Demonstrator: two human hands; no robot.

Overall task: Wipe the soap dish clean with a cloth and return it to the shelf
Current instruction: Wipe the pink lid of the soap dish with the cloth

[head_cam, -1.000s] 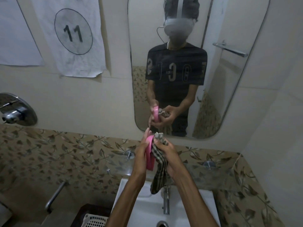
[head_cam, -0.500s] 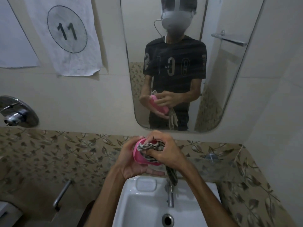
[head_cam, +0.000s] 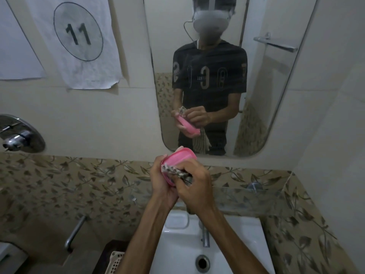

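Observation:
A pink soap dish (head_cam: 180, 157) is held up above the sink, tilted with its far end raised. My left hand (head_cam: 161, 183) grips the dish from the left and below. My right hand (head_cam: 194, 184) grips a checked cloth (head_cam: 174, 172) and presses it against the dish's near side. Most of the cloth is hidden inside my right fist. The glass shelf (head_cam: 246, 196) runs along the patterned tiles behind my hands.
A white sink (head_cam: 177, 252) with a chrome tap (head_cam: 205, 237) lies below my arms. The mirror (head_cam: 276, 107) hangs above the shelf, showing a person with the dish and cloth. A chrome wall valve (head_cam: 17, 135) is at the left, a basket (head_cam: 114, 262) at the bottom.
The dish has turned from upright on edge to a tilted, flatter pose. My right hand with the cloth has moved from the dish's top face to its near side. The view has dipped.

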